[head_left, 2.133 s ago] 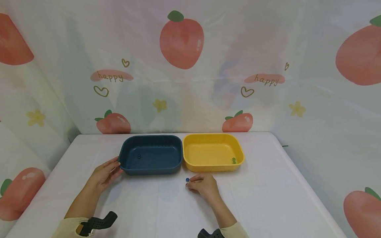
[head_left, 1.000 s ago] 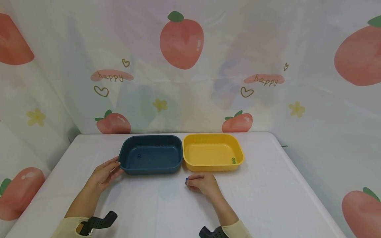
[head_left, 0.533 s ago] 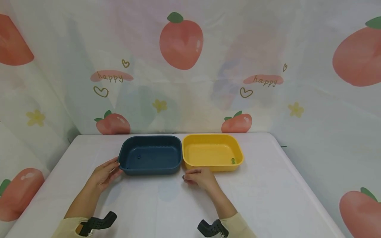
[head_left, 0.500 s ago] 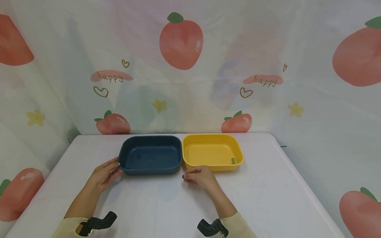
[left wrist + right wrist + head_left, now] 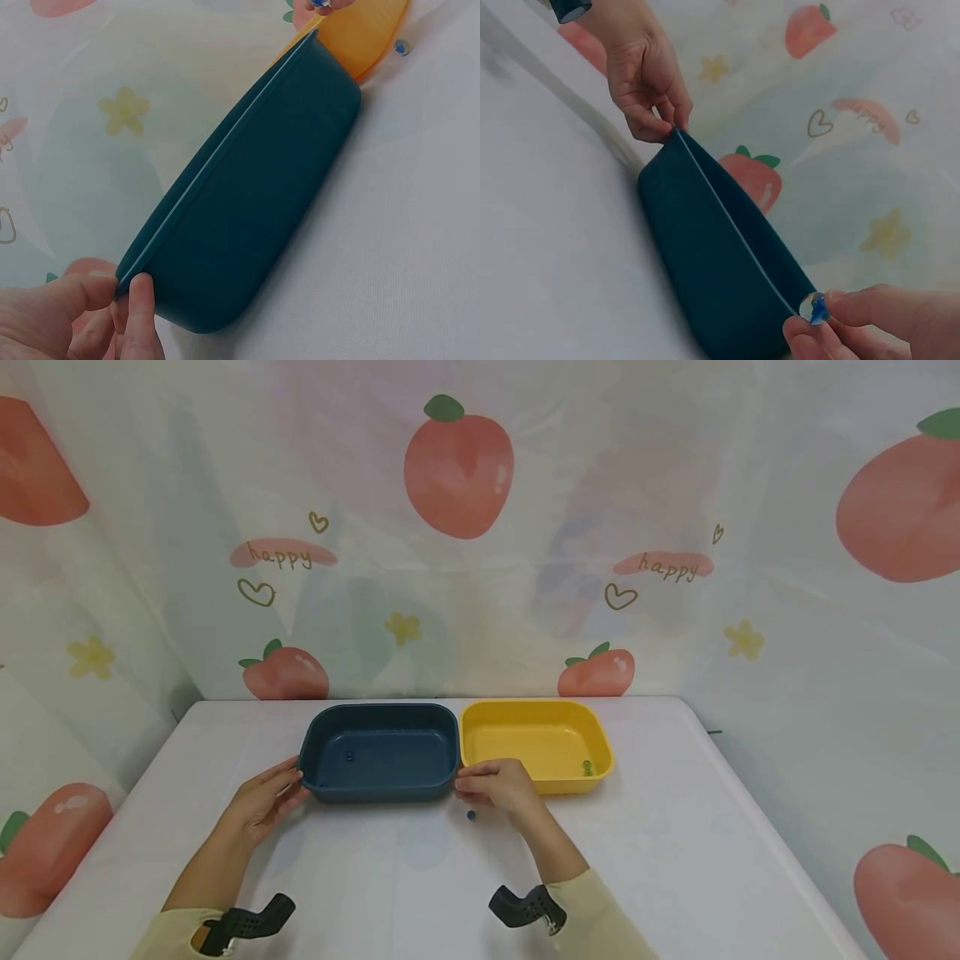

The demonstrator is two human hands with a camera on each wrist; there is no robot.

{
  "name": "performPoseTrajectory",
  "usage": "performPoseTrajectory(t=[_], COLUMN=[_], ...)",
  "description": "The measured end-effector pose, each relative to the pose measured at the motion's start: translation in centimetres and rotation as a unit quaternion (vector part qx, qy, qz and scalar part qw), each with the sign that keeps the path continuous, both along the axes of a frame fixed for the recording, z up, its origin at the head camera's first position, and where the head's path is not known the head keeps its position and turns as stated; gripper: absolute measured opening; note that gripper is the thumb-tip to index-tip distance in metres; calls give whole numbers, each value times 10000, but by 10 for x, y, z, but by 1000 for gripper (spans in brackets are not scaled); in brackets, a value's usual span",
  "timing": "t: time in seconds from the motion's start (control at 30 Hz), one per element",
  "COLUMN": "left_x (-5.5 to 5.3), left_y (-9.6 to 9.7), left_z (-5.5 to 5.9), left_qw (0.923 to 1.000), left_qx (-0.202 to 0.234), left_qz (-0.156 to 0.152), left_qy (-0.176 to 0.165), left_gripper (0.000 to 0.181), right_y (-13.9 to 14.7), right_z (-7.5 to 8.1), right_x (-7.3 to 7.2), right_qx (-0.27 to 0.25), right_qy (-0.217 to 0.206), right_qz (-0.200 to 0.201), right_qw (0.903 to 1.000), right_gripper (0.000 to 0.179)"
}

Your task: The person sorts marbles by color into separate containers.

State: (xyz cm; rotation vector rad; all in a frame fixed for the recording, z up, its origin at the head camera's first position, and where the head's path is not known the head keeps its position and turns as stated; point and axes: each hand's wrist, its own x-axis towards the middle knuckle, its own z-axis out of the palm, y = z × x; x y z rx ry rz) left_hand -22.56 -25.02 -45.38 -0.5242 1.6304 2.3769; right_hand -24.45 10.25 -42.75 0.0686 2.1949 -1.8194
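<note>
My left hand (image 5: 262,802) pinches the left end of the dark blue bin (image 5: 382,795) by its rim, thumb and fingers on either side in the left wrist view. My right hand (image 5: 501,785) holds a clear glass marble with a blue swirl (image 5: 814,308) between thumb and fingers. That hand is at the blue bin's right front corner, overlapping the front of the yellow bin (image 5: 570,783). A second blue marble (image 5: 471,815) lies on the white cloth just below the right hand; the left wrist view shows this loose marble (image 5: 403,48) near the yellow bin.
Inside the blue bin, toward its left, sits a small dark blue marble (image 5: 350,756). Green marbles (image 5: 588,768) lie in the yellow bin's right front corner. Both bins stand side by side near the back edge of the cloth-covered table (image 5: 375,893), before a fruit-print backdrop (image 5: 510,610).
My right hand has picked up a marble from the cloth and moved up and left to the bins, uncovering the other blue marble. My left hand has stayed on the blue bin's rim.
</note>
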Motion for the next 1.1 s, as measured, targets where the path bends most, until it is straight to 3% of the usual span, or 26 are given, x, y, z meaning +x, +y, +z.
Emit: performPoseTrajectory(t=[0.2, 0.37, 0.47, 0.57, 0.7, 0.77, 1.1], left_x=[0, -1, -2, -2, -2, -3, -2], left_y=[0, 0, 0, -1, 1, 1, -1], left_z=[0, 0, 0, 0, 0, 0, -1], left_qw=[10000, 10000, 10000, 10000, 9999, 9998, 10000], left_qx=[33, -43, 26, 38, -94, -127, 35], left_qz=[0, -10, 4, 13, 24, 37, 45], left_qy=[-33, -75, -66, -76, -139, -153, -68], left_gripper=[19, 36, 26, 27, 56, 62, 25], right_y=[-5, -9, -11, -13, -16, -17, -15], right_z=[5, 6, 6, 7, 9, 9, 5], right_x=[-6, -12, -15, -17, -19, -20, -16], right_qx=[8, -67, -56, 0, 30, 51, 108], right_qy=[57, 35, -24, -87, -112, -119, -89], right_qz=[-133, -192, -212, -239, -278, -283, -265], right_qw=[9999, 9998, 9998, 9997, 9995, 9995, 9996], right_gripper=[24, 22, 23, 23, 22, 22, 22])
